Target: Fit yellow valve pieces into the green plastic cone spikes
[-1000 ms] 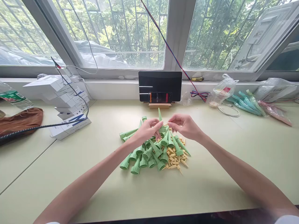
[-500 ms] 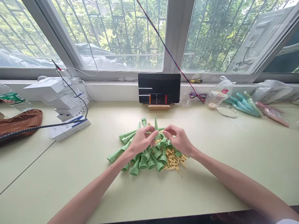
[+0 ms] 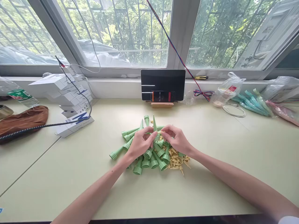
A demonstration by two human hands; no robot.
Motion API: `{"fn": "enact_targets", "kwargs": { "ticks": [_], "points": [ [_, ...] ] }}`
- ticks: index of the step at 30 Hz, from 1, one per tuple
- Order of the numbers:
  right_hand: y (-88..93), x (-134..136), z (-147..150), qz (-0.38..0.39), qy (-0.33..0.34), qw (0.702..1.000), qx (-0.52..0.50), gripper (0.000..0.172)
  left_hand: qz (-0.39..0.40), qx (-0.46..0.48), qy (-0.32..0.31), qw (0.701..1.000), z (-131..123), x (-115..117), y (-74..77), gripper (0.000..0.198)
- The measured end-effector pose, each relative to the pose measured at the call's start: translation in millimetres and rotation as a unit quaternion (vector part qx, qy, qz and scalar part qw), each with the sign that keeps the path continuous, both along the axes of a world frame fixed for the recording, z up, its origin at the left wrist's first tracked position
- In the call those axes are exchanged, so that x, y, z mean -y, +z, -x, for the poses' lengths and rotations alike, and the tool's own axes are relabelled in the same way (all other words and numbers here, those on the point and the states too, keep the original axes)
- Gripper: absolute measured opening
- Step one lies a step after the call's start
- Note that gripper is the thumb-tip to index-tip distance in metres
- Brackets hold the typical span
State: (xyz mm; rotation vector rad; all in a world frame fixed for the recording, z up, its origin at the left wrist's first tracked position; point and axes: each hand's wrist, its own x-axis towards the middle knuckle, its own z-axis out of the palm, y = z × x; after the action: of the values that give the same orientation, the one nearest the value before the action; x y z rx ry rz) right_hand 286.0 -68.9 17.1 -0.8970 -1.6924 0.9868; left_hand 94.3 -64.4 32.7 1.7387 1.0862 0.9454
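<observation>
Pinching a green cone (image 3: pixel 154 124) tip-up over the heap (image 3: pixel 154 161), the left hand (image 3: pixel 142 141) faces the right hand (image 3: pixel 176 140), which pinches a yellow fitting (image 3: pixel 160 133); the cone looks light and stiff, best held near its base.

Cones (image 3: pixel 153 161) lay mostly left of pegs (image 3: pixel 177 161) on a table (image 3: pixel 163 196); behind, a phone (image 3: pixel 163 96) stood before a tablet (image 3: pixel 163 79), boxes (image 3: pixel 74 98) left.

Near tabletop (image 3: pixel 163 196) open; green cones (image 3: pixel 148 154) crowd centre; tablet (image 3: pixel 163 81) blocks behind.
</observation>
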Motion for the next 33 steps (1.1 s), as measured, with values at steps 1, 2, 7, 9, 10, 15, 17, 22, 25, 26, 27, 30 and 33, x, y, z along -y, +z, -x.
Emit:
{"fn": "enact_targets", "kwargs": {
  "ticks": [1, 2, 7, 9, 10, 15, 17, 22, 25, 26, 27, 30, 33],
  "points": [
    [-1.2, -0.1, -0.2, 0.001, 0.001, 1.000, 0.000, 0.020, -0.002, -0.004, 0.001, 1.000, -0.1, 0.2, -0.3, 0.023],
    [-2.1, -0.2, -0.3, 0.001, 0.002, 1.000, 0.000, 0.020, -0.003, -0.008, 0.002, 1.000, -0.2, 0.3, -0.7, 0.024],
    [-2.5, -2.3, -1.9, 0.001, 0.005, 1.000, 0.011, 0.022, -0.012, -0.024, -0.002, 1.000, 0.0, -1.2, -2.2, 0.025],
    [-1.1, -3.5, -3.3, -0.005, 0.005, 1.000, 0.024, 0.022, -0.018, -0.026, -0.004, 1.000, 0.8, -1.7, -1.6, 0.025],
    [-0.1, -4.0, -4.1, -0.011, 0.005, 0.999, 0.031, 0.022, -0.021, -0.025, -0.005, 0.999, 1.2, -1.7, -0.8, 0.024],
    [7.9, -3.9, -7.8, -0.050, 0.002, 0.997, 0.059, 0.019, -0.043, -0.022, -0.022, 0.999, 2.0, 1.4, 7.1, 0.023],
    [12.0, -2.6, -8.6, -0.068, -0.002, 0.995, 0.075, 0.019, -0.051, -0.016, -0.028, 0.998, 1.7, 3.4, 9.5, 0.022],
    [19.6, 0.5, -8.2, -0.092, -0.008, 0.991, 0.101, 0.022, -0.070, -0.006, -0.035, 0.997, 1.3, 5.9, 10.4, 0.021],
    [22.5, 2.0, -7.0, -0.094, -0.006, 0.990, 0.101, 0.022, -0.083, -0.014, -0.045, 0.995, 1.5, 5.9, 10.0, 0.021],
    [23.6, 2.6, -6.5, -0.093, -0.005, 0.990, 0.104, 0.022, -0.087, -0.015, -0.049, 0.995, 1.6, 5.8, 9.9, 0.020],
    [24.8, 3.4, -6.0, -0.091, -0.004, 0.990, 0.106, 0.021, -0.090, -0.015, -0.053, 0.994, 1.6, 5.7, 9.8, 0.020],
    [28.4, 6.4, -4.0, -0.070, -0.003, 0.992, 0.103, 0.021, -0.106, -0.020, -0.060, 0.992, 1.6, 5.3, 9.5, 0.021],
    [30.6, 8.1, -2.4, -0.038, 0.003, 0.996, 0.076, 0.021, -0.120, -0.026, -0.060, 0.991, 2.3, 4.3, 8.8, 0.022]
  ]
}}
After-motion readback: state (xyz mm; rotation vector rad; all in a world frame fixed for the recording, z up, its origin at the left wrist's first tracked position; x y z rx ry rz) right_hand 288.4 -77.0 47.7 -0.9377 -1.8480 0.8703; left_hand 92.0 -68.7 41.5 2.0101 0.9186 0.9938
